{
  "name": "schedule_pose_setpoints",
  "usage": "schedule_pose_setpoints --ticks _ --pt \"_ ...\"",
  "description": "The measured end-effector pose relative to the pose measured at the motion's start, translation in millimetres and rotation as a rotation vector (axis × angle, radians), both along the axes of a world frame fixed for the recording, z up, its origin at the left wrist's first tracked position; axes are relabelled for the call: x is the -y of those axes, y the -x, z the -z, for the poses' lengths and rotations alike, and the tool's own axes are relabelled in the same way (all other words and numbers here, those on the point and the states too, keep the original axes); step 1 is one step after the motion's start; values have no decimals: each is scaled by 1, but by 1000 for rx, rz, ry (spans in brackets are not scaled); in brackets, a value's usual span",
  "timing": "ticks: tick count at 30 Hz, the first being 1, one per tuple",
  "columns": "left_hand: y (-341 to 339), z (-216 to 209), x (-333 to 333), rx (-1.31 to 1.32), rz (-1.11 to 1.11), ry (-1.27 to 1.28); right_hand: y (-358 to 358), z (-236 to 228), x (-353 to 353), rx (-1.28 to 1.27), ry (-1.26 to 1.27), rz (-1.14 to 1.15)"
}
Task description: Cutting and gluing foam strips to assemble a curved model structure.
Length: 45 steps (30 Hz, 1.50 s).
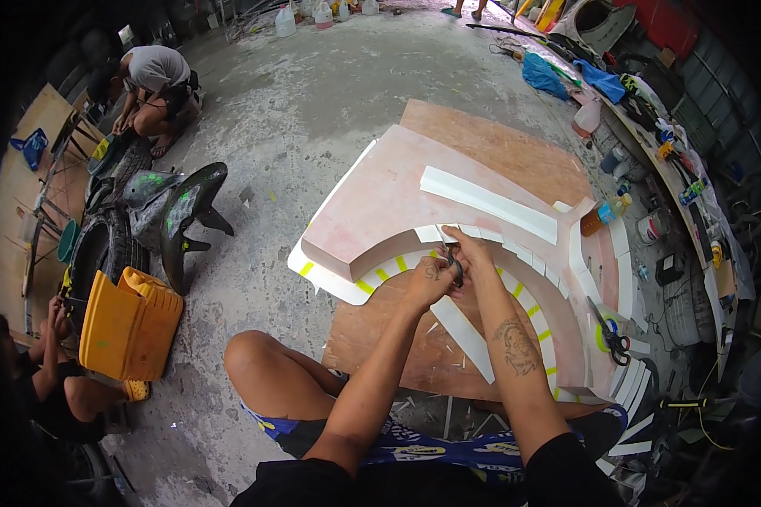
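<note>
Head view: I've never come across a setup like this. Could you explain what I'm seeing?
There is no robot here. A wide camera on a person's head looks down, so straight edges bend near the rim. The bare left hand and right hand meet at the inner curve of a pale pinkish form. Between them is a dark tool, perhaps scissors; which hand grips it is unclear. On the form lies a long white strip, and yellow-green marks dot its white lower edge. Brown board shows beneath. To the right are dark-handled scissors and a bottle of amber liquid.
</note>
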<state>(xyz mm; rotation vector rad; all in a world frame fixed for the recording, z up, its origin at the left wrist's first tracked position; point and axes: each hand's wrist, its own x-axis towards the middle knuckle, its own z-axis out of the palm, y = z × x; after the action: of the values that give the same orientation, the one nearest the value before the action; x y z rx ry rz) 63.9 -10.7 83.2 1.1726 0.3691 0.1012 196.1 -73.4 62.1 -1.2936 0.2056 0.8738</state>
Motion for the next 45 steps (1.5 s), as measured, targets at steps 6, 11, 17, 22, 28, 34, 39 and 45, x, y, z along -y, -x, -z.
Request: schedule_pose_setpoints --ticks 6,11,17,22,28,34,39,45 --pt "7 -12 1 -62 55 -18 -2 5 0 -27 -33 -2" --pt "30 0 7 -157 165 -187 1 9 4 64 -147 -102" --pt "106 37 28 -389 200 -905 13 10 20 86 -76 -152" --pt "124 92 40 -598 381 -1249 43 1 12 -38 -123 -168" --pt "119 91 46 -571 347 -1130 52 -4 -31 93 -170 -82" --pt "123 93 40 -517 329 -1042 57 9 -55 56 -191 94" --pt "123 105 43 -532 348 -1054 59 15 -52 -22 -253 170" --pt "122 91 42 -514 339 -1034 65 0 -15 55 -175 -110"
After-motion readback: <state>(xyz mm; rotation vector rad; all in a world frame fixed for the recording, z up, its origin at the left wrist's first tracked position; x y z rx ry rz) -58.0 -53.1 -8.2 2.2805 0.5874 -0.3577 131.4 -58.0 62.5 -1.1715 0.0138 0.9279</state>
